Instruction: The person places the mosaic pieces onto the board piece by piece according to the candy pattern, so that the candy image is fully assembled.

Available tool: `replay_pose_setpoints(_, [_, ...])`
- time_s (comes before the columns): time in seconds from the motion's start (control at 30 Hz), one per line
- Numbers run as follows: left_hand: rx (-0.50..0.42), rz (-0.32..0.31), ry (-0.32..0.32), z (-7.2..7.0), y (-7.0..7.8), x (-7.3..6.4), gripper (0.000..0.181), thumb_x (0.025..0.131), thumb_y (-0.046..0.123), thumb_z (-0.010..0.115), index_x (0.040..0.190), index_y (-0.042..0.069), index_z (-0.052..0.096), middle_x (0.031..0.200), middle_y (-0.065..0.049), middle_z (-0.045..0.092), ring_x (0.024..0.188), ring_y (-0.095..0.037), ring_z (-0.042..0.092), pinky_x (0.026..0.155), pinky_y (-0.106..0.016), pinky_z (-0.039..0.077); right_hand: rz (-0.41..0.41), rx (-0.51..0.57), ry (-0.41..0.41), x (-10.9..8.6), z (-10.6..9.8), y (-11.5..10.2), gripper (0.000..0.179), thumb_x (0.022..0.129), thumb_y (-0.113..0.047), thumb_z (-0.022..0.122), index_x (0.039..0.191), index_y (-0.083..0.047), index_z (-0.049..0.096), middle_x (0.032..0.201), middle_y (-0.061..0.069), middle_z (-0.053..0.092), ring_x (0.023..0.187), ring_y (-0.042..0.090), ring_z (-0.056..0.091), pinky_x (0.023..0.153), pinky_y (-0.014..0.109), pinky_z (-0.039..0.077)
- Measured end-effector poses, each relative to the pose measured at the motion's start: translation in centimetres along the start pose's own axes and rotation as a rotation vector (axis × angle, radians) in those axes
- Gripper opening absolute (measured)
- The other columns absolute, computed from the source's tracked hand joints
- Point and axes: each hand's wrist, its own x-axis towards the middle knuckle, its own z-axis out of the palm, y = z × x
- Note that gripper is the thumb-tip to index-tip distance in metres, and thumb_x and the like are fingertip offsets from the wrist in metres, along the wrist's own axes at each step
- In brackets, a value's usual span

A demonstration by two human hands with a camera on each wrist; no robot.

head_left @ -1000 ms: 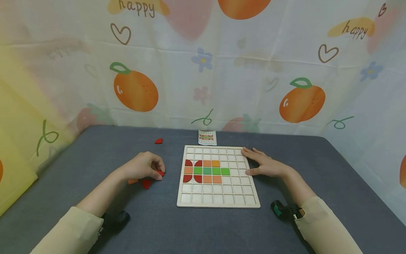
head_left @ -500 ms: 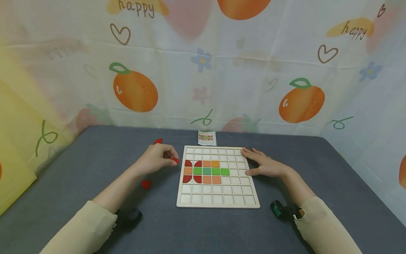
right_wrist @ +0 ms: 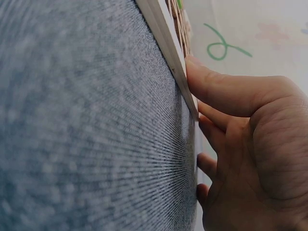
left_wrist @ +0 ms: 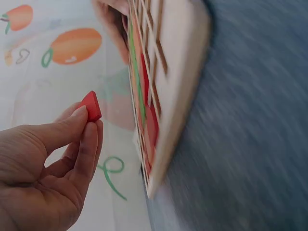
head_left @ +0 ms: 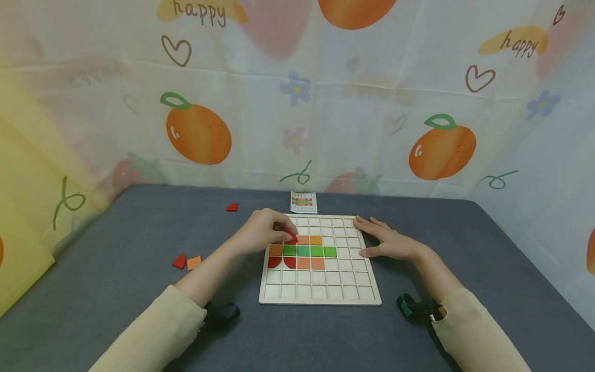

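Note:
My left hand point(head_left: 262, 230) pinches a red quarter-round tile point(left_wrist: 92, 106) between thumb and fingers. In the head view it is over the left part of a pale wooden grid board point(head_left: 321, 294) and covers some of the upper left cells. Set in the board's cells are dark red rounded tiles point(head_left: 275, 262), salmon squares point(head_left: 303, 263), green squares point(head_left: 317, 251) and an orange square point(head_left: 316, 240). At the board's right edge rests my right hand point(head_left: 390, 242), fingers spread and fairly straight, thumb point(right_wrist: 216, 89) touching the rim.
Loose on the dark table point(head_left: 116, 289) at left lie a red tile point(head_left: 179, 261) and an orange square tile point(head_left: 193, 262). Farther back is another red tile point(head_left: 232, 207). A small printed pattern card point(head_left: 304, 202) lies behind the board. A printed curtain point(head_left: 260, 113) hangs behind the table.
My left hand has picked up a red tile from the loose ones and carried it rightward over the board's left part. My right hand has stayed at the board's edge.

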Motion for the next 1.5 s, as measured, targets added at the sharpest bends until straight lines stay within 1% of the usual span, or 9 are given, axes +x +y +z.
replay_pose_setpoints(0.17, [-0.026, 0.011, 0.005, 1.1, 1.1, 1.5, 0.014, 0.090, 0.008, 0.070, 0.102, 0.007, 0.077, 0.095, -0.007, 0.077, 0.079, -0.024, 0.069, 0.065, -0.022, 0.050, 0.008, 0.000, -0.002, 0.0, 0.0, 0.0, 0.092, 0.089, -0.040, 0.070, 0.159, -0.012, 0.017, 0.168, 0.013, 0.005, 0.153, 0.046, -0.010, 0.112, 0.077, -0.004])
replay_pose_setpoints(0.3, [-0.024, 0.014, 0.015, 2.2, 1.9, 2.7, 0.014, 0.089, 0.010, 0.071, 0.102, 0.008, 0.076, 0.096, -0.005, 0.076, 0.082, -0.019, 0.068, 0.068, -0.022, 0.050, 0.013, -0.010, -0.001, 0.1, 0.0, 0.1, 0.092, 0.089, -0.041, 0.069, 0.159, -0.013, 0.017, 0.168, 0.013, 0.005, 0.153, 0.046, -0.009, 0.112, 0.077, -0.004])
replay_pose_setpoints(0.47, [-0.011, 0.015, 0.061, 3.8, 2.8, 4.1, 0.012, 0.087, 0.009, 0.074, 0.098, 0.006, 0.073, 0.092, -0.006, 0.072, 0.083, -0.015, 0.063, 0.075, -0.023, 0.049, 0.010, -0.018, 0.001, 0.1, 0.1, 0.2, 0.091, 0.089, -0.041, 0.069, 0.159, -0.013, 0.017, 0.168, 0.013, 0.006, 0.153, 0.046, -0.009, 0.112, 0.077, -0.004])
replay_pose_setpoints(0.57, [-0.004, 0.012, 0.078, 4.7, 3.1, 4.9, 0.007, 0.087, 0.007, 0.074, 0.093, 0.006, 0.072, 0.091, -0.007, 0.072, 0.085, -0.016, 0.065, 0.075, -0.024, 0.051, 0.008, -0.013, -0.002, 0.1, 0.1, 0.2, 0.091, 0.090, -0.042, 0.069, 0.159, -0.013, 0.017, 0.168, 0.013, 0.006, 0.153, 0.047, -0.009, 0.112, 0.077, -0.004])
replay_pose_setpoints(0.7, [-0.001, 0.000, 0.093, 5.9, 3.2, 5.6, 0.004, 0.087, 0.006, 0.073, 0.090, 0.006, 0.074, 0.090, -0.008, 0.074, 0.083, -0.016, 0.064, 0.070, -0.021, 0.049, 0.006, -0.005, -0.005, 0.0, 0.2, 0.2, 0.090, 0.090, -0.041, 0.068, 0.159, -0.013, 0.017, 0.168, 0.013, 0.006, 0.153, 0.047, -0.010, 0.111, 0.077, -0.004])
replay_pose_setpoints(0.8, [0.016, -0.005, 0.093, 6.6, 3.0, 5.9, 0.003, 0.087, 0.007, 0.073, 0.089, 0.005, 0.074, 0.088, -0.008, 0.074, 0.077, -0.014, 0.062, 0.066, -0.018, 0.046, 0.003, -0.002, -0.005, 0.0, 0.2, 0.2, 0.090, 0.090, -0.041, 0.068, 0.159, -0.013, 0.017, 0.168, 0.013, 0.006, 0.153, 0.047, -0.009, 0.111, 0.078, -0.003])
replay_pose_setpoints(0.97, [0.044, -0.021, 0.098, 7.2, 2.6, 6.1, 0.003, 0.088, 0.008, 0.073, 0.088, 0.006, 0.074, 0.086, -0.007, 0.075, 0.073, -0.011, 0.060, 0.063, -0.018, 0.044, 0.002, 0.001, -0.005, 0.0, 0.0, 0.1, 0.089, 0.091, -0.040, 0.068, 0.159, -0.014, 0.017, 0.168, 0.013, 0.006, 0.153, 0.046, -0.010, 0.111, 0.078, -0.003])
replay_pose_setpoints(1.3, [0.043, -0.035, 0.129, 7.8, 2.3, 6.0, 0.005, 0.087, 0.012, 0.075, 0.084, 0.009, 0.077, 0.083, -0.005, 0.076, 0.073, -0.012, 0.062, 0.062, -0.019, 0.044, 0.003, 0.004, 0.001, 0.1, -0.1, 0.1, 0.091, 0.090, -0.039, 0.069, 0.159, -0.012, 0.017, 0.168, 0.013, 0.006, 0.153, 0.047, -0.009, 0.112, 0.077, -0.003])
replay_pose_setpoints(1.5, [0.056, -0.038, 0.120, 7.9, 2.2, 5.9, 0.006, 0.086, 0.013, 0.075, 0.086, 0.009, 0.080, 0.086, -0.005, 0.078, 0.080, -0.015, 0.068, 0.063, -0.018, 0.044, -0.006, -0.007, -0.001, 0.1, 0.0, 0.2, 0.090, 0.090, -0.040, 0.069, 0.159, -0.011, 0.017, 0.168, 0.014, 0.006, 0.153, 0.047, -0.009, 0.112, 0.077, -0.003])
